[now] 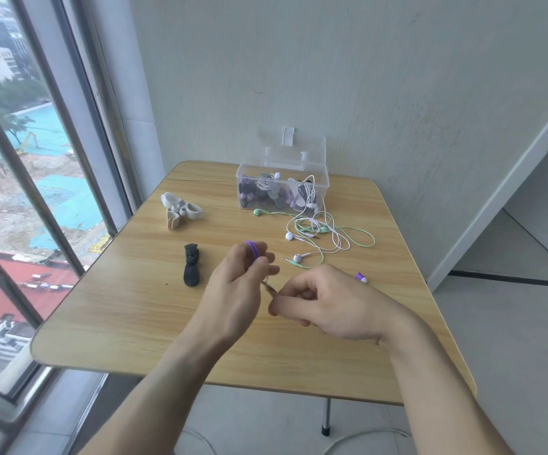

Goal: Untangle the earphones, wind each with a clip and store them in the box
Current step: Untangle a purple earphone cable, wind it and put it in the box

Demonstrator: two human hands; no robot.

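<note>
My left hand [239, 287] holds a purple clip [252, 248] above the table, fingers curled round it. A thin cord [269, 287] runs from it to my right hand [318, 303], which pinches the cord's other end. A purple earbud [361, 277] lies just right of my right hand. Tangled white earphones [312, 224] and green earphones [358, 239] lie in front of the clear box [249, 169]. The box stands open at the table's far side and holds several wound earphones.
A black clip [191, 269] lies left of my hands, and white clips [180, 210] sit farther back left. The wooden table [134, 307] stands in a corner, with a window on the left and a wall behind.
</note>
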